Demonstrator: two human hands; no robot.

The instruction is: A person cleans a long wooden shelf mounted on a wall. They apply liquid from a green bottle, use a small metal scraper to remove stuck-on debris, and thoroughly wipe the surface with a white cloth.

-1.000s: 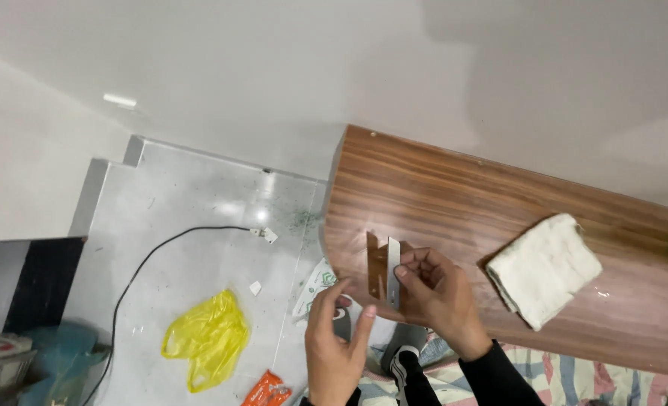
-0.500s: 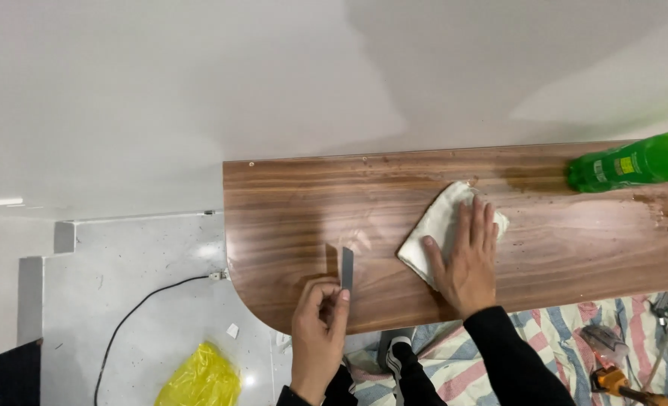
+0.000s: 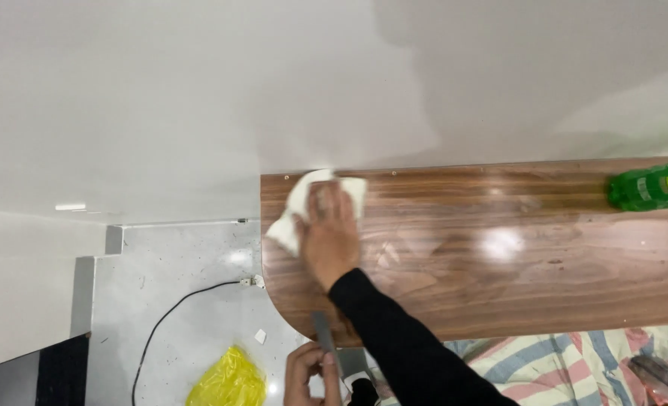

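Note:
My right hand lies flat on a white cloth, pressing it onto the far left corner of a dark wooden shelf by the white wall. A black sleeve covers that arm. My left hand is below the shelf's front edge, gripping a narrow grey metal scraper blade that points up toward the rounded corner of the wood.
A green plastic bottle lies on the shelf at the far right. Below, on the grey floor, are a yellow plastic bag and a black cable. A striped sheet covers the area at lower right.
My right hand has slid the cloth from the shelf's middle to its far left corner. The left hand with the scraper has dropped lower in view. The view shifted right.

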